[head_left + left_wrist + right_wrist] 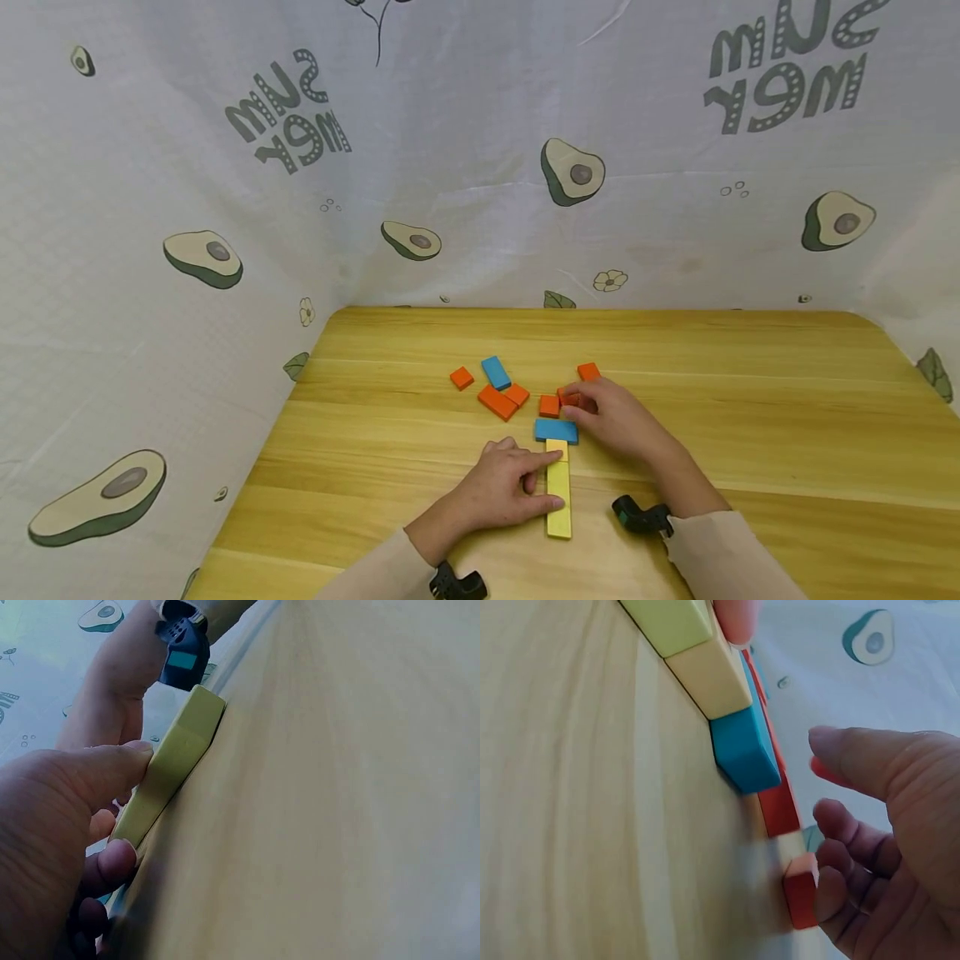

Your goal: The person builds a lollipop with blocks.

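Observation:
My left hand (501,485) lies beside a line of yellow blocks. Its index fingertip touches the small yellow block (557,446), and its thumb rests on the long yellow block (558,525). A blue block (556,430) lies crosswise at the far end of this line. Behind the blue one is an orange block (548,406), with another orange block (567,399) on its right, partly covered by my right hand (617,419). The right thumb and index finger hover around that block; in the right wrist view the thumb (847,746) is apart from the blocks.
To the left of the row lie a blue block (496,372), a longer orange block (497,402) and small orange blocks (461,378). One more orange block (588,372) sits beyond the right hand. A printed cloth (480,167) hangs behind the wooden table (787,400).

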The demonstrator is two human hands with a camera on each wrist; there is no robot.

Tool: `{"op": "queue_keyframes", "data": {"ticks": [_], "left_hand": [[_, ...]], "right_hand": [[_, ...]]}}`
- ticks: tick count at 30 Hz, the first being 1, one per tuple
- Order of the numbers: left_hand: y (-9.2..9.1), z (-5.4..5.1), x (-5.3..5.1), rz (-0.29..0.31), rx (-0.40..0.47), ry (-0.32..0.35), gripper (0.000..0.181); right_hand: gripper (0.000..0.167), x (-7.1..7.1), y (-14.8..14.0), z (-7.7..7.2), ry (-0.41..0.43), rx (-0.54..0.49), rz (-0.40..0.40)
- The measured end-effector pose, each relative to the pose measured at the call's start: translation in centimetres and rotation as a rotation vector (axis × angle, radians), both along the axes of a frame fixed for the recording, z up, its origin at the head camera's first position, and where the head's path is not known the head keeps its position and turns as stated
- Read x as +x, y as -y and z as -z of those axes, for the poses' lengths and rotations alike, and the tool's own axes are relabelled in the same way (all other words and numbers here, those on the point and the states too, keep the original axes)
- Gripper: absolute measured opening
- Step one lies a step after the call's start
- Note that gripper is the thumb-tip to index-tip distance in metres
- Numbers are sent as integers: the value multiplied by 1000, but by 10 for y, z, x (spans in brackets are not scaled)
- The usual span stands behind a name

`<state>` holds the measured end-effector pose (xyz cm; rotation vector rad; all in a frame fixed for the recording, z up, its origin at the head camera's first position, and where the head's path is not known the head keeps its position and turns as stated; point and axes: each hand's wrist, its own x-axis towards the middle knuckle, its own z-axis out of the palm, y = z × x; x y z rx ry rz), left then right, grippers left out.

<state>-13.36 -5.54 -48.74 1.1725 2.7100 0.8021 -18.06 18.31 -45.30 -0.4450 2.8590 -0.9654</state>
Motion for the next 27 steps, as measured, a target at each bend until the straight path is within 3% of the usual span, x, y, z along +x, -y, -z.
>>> {"op": "queue_keyframes", "data": {"ticks": [9, 18, 27], "left_hand": [[0, 2, 0, 0, 7, -3, 59], [0, 1, 0, -6, 5, 16, 59], [0, 1, -1, -4, 5, 12, 59]], "right_hand": [[26, -18, 17, -3, -20, 152, -44], [20, -22, 20, 0, -22, 153, -102], [18, -22, 19, 1, -12, 143, -105]]}}
